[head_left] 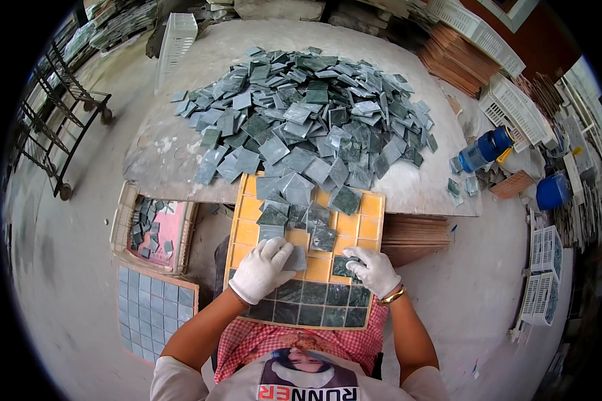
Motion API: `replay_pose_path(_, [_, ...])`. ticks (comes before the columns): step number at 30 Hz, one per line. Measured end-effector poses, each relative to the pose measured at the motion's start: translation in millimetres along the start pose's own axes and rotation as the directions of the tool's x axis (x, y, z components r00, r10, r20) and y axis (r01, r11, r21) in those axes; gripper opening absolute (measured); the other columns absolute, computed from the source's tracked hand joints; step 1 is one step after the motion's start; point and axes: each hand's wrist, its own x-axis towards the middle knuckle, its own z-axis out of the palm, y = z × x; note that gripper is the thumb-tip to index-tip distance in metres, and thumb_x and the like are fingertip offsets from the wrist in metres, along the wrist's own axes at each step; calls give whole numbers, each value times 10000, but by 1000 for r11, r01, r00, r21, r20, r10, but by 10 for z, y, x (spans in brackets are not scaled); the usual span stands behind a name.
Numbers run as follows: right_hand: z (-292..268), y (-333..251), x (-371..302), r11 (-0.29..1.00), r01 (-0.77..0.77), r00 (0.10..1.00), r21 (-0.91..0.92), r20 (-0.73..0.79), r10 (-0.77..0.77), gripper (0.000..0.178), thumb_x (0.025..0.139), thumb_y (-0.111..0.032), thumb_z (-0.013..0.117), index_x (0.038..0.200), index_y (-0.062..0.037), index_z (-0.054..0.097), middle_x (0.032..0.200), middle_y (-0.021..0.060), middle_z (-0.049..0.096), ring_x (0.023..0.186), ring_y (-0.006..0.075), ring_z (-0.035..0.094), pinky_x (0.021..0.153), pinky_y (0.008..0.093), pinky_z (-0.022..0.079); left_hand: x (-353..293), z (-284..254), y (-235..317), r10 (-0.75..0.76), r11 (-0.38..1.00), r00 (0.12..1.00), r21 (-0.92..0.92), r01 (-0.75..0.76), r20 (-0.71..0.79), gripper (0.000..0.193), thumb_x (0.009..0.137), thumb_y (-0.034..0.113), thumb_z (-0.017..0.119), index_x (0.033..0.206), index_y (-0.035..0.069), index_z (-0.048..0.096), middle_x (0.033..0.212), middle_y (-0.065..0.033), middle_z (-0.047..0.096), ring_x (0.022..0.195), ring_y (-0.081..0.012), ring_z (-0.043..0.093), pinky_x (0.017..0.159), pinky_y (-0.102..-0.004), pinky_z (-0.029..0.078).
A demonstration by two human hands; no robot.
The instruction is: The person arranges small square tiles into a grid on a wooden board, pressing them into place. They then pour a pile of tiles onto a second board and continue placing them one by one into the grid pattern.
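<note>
A yellow gridded tray rests across my lap and against the table's near edge. Dark green square stone tiles fill its rows nearest me. My left hand, in a white glove, has its fingers closed at a grey tile above the tray's middle. At the tray's right side my gloved right hand grips a dark green tile between thumb and fingers, low over the slots. Several loose tiles lie unevenly on the upper slots. Beyond them a large heap of tiles covers the table.
The pale table carries the heap. On the left are a crate with tile pieces and a filled tile panel. A blue water jug, white crates and stacked brown boards stand right. A wheeled black rack is far left.
</note>
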Motion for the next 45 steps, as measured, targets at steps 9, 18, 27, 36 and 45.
replay_pose_path(9, [205,-43,-156,969,21,978,-245,-197,-71,309,767,-149,694,1056,-56,634,1038,96,600,928,270,612,795,356,505,-72,148,35,101,993,990,-63,-95,101,562,677,184,754,1174,45,532,1149,-115,512,1014,-315,549,841,-395,485])
replay_pose_path(18, [216,-15,-290,988,42,984,-149,-166,-66,367,774,-186,707,1108,-55,631,1099,114,603,967,270,617,805,356,513,65,313,164,181,984,978,-16,-180,101,443,752,231,704,1135,49,575,1091,-111,542,961,-298,574,804,-369,508])
replay_pose_path(27, [284,-106,377,995,43,959,-93,-276,-67,410,786,-184,693,1164,-65,586,1070,141,616,967,319,609,830,382,497,331,266,223,26,959,993,-282,8,116,162,846,131,601,998,79,622,986,-123,601,828,-330,612,687,-388,512])
replay_pose_path(36, [119,-148,521,985,-93,986,142,-125,112,291,768,-115,704,1038,-31,637,882,111,640,799,222,625,737,325,500,46,357,264,-4,993,996,-119,14,84,376,761,164,689,1102,48,581,1125,-103,548,970,-317,583,796,-401,495])
replay_pose_path(45, [-13,-130,411,801,-186,940,569,-134,314,231,832,-23,641,1059,17,620,903,72,679,831,96,627,735,249,507,117,437,233,52,986,999,-158,-49,15,281,793,85,641,1069,48,602,1093,-113,565,902,-311,609,757,-378,508])
